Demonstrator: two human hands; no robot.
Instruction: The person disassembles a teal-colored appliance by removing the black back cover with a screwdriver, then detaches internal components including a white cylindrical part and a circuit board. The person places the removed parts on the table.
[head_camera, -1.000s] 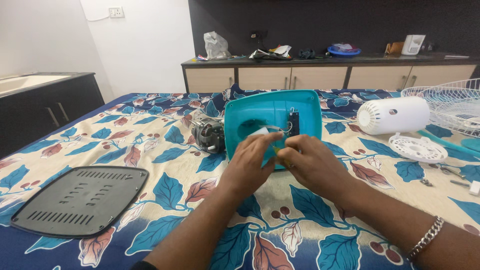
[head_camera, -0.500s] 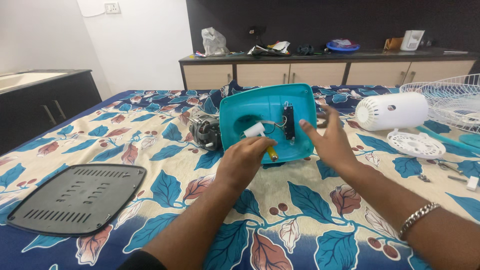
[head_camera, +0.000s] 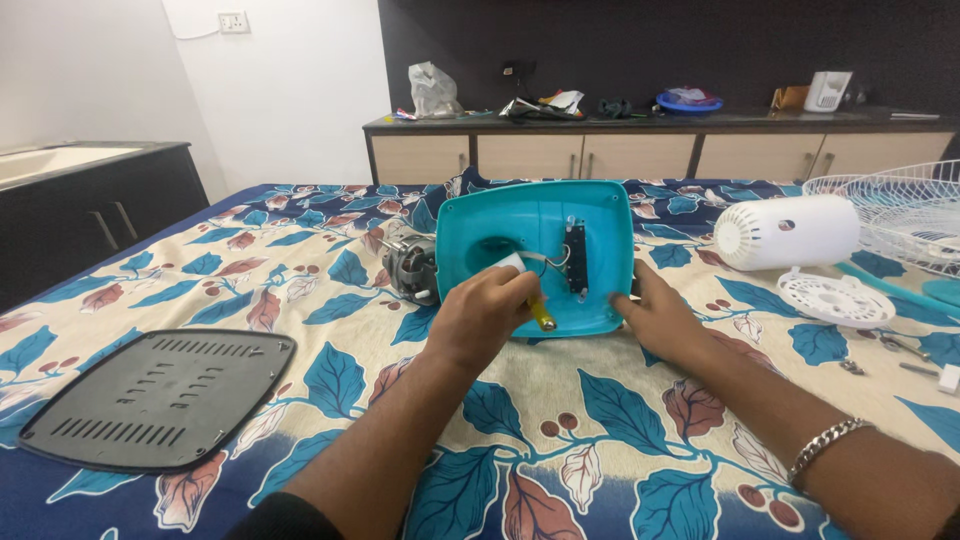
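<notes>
On the leaf-print bed (head_camera: 300, 270), left hand (head_camera: 480, 318) clamps a yellow-handled screwdriver (head_camera: 540, 315) inside the teal housing (head_camera: 530, 215); right hand (head_camera: 660, 318), spread open, steadies its rim—light, rigid plastic, probably best gripped at edges.

Your teal shell (head_camera: 520, 215): smooth glossy plastic. Grille panel (head_camera: 150, 395): matt black plastic. Bedsheet (head_camera: 600, 420): printed cloth. Bracelet (head_camera: 828, 445): shiny metal.

I see a white wall (head_camera: 290, 90) on the left with a socket (head_camera: 234, 21), and a dark wall (head_camera: 650, 45) behind a long sideboard (head_camera: 640, 152) with beige doors. A black cabinet (head_camera: 95, 205) stands far left. Even light falls on the leaf-patterned bed (head_camera: 600, 440).
</notes>
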